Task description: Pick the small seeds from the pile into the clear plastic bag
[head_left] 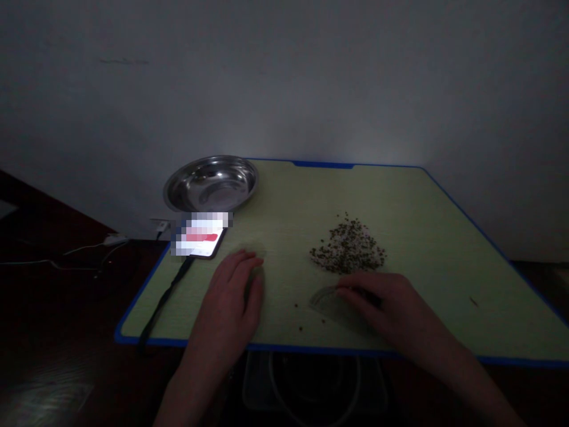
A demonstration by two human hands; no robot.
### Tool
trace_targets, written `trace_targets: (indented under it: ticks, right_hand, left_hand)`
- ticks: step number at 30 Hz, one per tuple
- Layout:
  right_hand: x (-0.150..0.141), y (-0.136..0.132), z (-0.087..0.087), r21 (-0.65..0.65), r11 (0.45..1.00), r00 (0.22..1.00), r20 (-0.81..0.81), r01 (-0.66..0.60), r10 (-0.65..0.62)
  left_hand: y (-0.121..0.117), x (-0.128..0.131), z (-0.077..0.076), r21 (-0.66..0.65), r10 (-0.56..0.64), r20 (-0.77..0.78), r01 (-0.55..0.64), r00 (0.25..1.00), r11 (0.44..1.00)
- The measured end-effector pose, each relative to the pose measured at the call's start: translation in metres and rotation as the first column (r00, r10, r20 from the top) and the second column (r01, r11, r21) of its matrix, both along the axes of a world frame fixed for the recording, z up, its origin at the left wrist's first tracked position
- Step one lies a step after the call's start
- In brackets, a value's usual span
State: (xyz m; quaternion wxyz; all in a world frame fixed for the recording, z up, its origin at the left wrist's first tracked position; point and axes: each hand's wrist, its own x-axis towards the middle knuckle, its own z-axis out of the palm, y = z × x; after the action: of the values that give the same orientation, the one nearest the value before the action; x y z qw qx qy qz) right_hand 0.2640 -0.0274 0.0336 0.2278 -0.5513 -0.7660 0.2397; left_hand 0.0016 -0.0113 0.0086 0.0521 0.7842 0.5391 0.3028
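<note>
My left hand (234,292) lies flat on the pale green table (427,237), palm down with fingers stretched out and together, holding nothing. It rests just below a lit phone (202,236). My right hand (384,305) lies palm down near the front edge, its fingertips touching a thin clear round object (326,301) that I cannot make out well. Just beyond that hand sits a loose heap of small dark seeds or grains (349,246), with a few scattered bits in front of it.
An empty steel bowl (211,184) stands at the table's far left corner. A dark strap or cable (165,299) runs from the phone over the blue table edge. White cables (89,249) lie on the dark floor at left. A wall is behind.
</note>
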Motion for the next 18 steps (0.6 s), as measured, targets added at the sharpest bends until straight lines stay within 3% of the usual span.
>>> trace_targets:
  ticks: [8,13,18]
  right_hand:
    - [0.02,0.006,-0.004,0.084,0.989,0.986,0.098,0.125,-0.133]
    - [0.006,0.014,0.01,0.03,0.999,0.998,0.052,-0.032,0.03]
    - [-0.025,0.039,0.023,0.0,0.983,0.971,0.151,-0.186,0.184]
  left_hand:
    - [0.001,0.0,0.001,0.004,-0.009,0.004,0.009,1.0,1.0]
    - [0.0,0.0,0.001,0.004,-0.014,0.007,0.013,1.0,1.0]
    - [0.001,0.0,-0.001,-0.012,-0.003,0.019,0.003,1.0,1.0]
